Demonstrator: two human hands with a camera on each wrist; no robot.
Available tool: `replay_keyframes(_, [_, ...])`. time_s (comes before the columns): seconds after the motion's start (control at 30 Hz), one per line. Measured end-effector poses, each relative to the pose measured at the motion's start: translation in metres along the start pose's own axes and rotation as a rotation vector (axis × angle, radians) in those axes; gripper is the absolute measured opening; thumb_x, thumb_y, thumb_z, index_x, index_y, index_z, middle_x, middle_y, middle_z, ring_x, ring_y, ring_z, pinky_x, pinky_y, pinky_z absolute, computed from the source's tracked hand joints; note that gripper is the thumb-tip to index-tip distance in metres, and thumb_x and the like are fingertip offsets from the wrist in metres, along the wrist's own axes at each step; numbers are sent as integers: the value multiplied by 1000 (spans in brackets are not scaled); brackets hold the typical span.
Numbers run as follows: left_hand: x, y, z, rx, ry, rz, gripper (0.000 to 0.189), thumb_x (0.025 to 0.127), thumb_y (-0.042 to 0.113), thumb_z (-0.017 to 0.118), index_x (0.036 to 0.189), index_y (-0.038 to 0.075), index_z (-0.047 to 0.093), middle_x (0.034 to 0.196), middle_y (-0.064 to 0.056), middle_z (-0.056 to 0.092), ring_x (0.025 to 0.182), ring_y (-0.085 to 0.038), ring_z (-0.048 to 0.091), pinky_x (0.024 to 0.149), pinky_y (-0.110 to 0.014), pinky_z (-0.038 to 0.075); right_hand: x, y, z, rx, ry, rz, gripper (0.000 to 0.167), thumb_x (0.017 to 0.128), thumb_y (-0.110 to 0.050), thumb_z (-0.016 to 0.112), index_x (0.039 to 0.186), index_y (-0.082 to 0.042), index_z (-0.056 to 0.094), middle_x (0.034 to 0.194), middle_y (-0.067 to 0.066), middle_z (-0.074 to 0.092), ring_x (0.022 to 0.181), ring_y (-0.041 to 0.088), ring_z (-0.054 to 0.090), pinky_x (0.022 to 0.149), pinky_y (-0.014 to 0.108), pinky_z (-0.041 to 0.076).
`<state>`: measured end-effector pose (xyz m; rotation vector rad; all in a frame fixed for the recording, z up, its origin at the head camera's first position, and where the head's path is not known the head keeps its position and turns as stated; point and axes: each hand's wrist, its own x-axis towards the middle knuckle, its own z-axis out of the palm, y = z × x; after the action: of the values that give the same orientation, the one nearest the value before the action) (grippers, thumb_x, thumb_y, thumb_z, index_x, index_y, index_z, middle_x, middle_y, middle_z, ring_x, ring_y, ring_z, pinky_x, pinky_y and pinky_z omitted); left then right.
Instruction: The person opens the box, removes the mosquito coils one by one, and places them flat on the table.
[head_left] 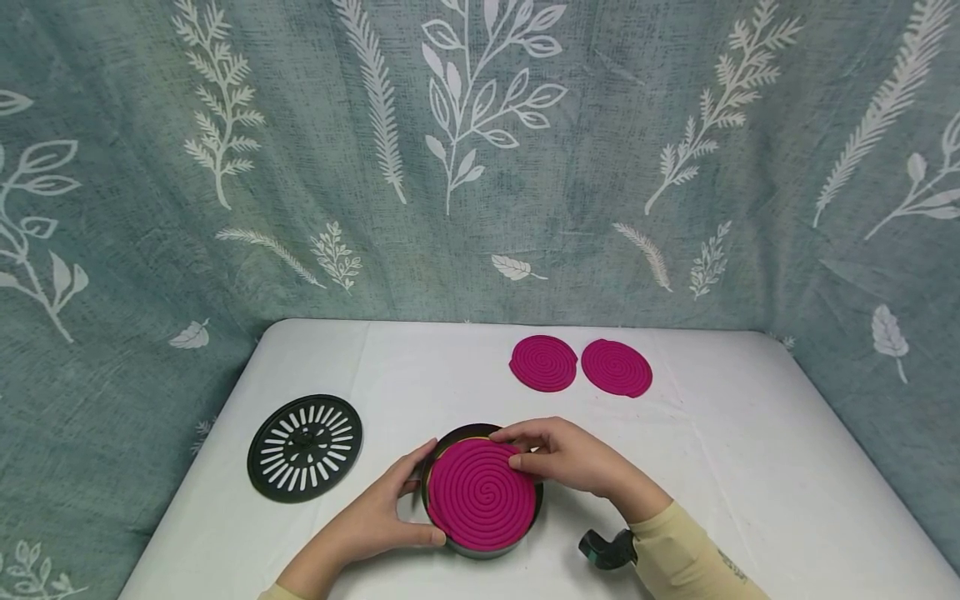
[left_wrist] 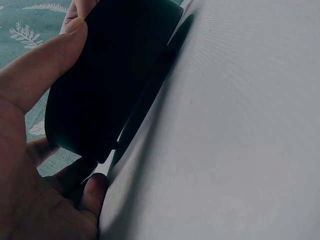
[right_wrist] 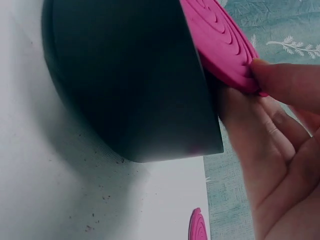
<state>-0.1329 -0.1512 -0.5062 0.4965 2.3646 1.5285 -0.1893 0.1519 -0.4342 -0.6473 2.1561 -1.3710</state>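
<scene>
A pink spiral mosquito coil (head_left: 487, 496) lies over the mouth of a round black tin (head_left: 482, 551) in the head view. At its upper right edge my right hand (head_left: 566, 454) pinches the coil between thumb and fingers. The right wrist view shows this coil (right_wrist: 225, 47) tilted at the tin's rim, the thumb on its upper face and fingers beneath. My left hand (head_left: 386, 512) grips the tin's left side, thumb at the near rim and fingers round the far side. In the left wrist view the tin's dark side wall (left_wrist: 110, 75) stands close over the white cloth.
A black slotted lid (head_left: 304, 448) lies at the left of the white table (head_left: 420, 375). Two more pink coils (head_left: 617, 367) lie side by side toward the back. A black wrist device (head_left: 607, 550) sits by the right sleeve. Patterned green cloth (head_left: 465, 250) hangs behind.
</scene>
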Motion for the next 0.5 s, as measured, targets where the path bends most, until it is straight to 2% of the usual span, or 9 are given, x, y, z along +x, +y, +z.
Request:
replay_keyframes(0.1, [0, 0, 0, 2, 0, -2, 115, 64, 49, 91, 157, 29, 26, 156, 7, 31, 137, -16, 39, 112, -39, 38, 0, 0, 0, 57, 5, 10, 32, 94, -11, 67, 125, -18, 68, 101, 7, 70, 92, 22, 67, 75, 34, 61])
replay_keyframes(0.5, [1, 0, 1, 10, 2, -11, 114, 64, 50, 90, 157, 32, 27, 156, 8, 32, 137, -16, 39, 111, -40, 38, -3, -1, -4, 119, 0, -10, 32, 94, -10, 67, 126, -12, 68, 100, 10, 71, 87, 21, 68, 74, 38, 61])
